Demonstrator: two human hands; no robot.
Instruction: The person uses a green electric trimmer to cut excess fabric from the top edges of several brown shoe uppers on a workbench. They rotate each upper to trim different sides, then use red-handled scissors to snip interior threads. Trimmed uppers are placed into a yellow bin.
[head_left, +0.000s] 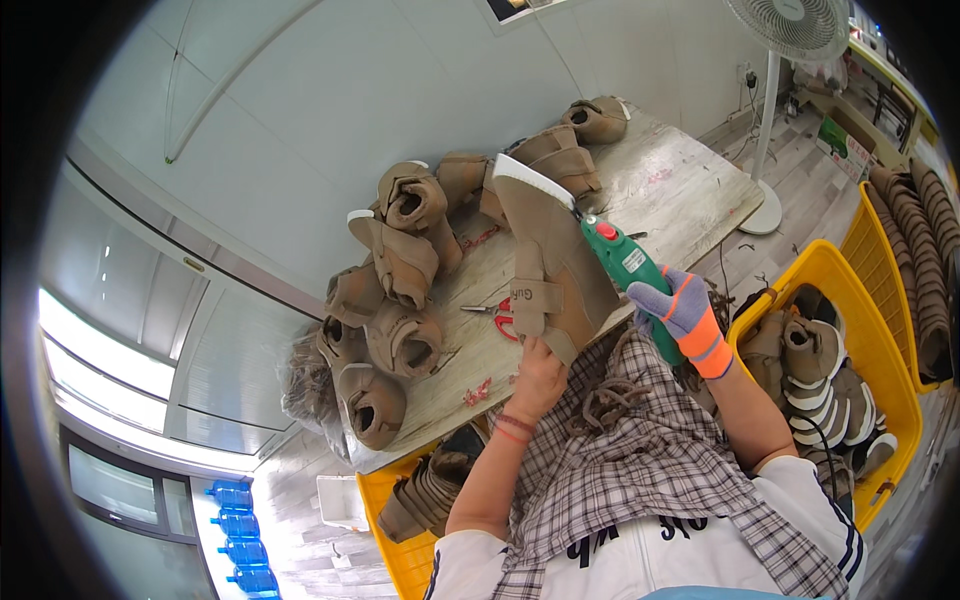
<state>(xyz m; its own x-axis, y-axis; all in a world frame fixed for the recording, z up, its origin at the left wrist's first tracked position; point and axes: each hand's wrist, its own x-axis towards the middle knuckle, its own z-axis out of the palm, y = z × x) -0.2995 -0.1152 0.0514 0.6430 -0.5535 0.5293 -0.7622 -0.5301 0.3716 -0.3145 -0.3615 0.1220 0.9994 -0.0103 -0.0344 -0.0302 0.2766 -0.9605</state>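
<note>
In the middle of the view a tan boot [548, 235] with wide straps and a white sole edge is tilted up over the table. My bare left hand [537, 380] grips it by its lower end, fingers closed around the strap area. My right hand [675, 312], in a grey and orange glove, is wrapped around a green handheld power tool [625, 258] with a red button. The tool's narrow tip is against or close by the boot's edge near the sole; contact is hard to tell. Red-handled scissors [503, 318] lie on the table just left of the boot.
Several tan boots [405, 255] crowd the left and back of the worn table [680, 170]. A yellow crate [905, 420] of boots stands at right, another yellow crate [375, 500] at lower left. Brown scraps [605, 402] lie on my checked apron. A white fan [770, 130] stands beyond.
</note>
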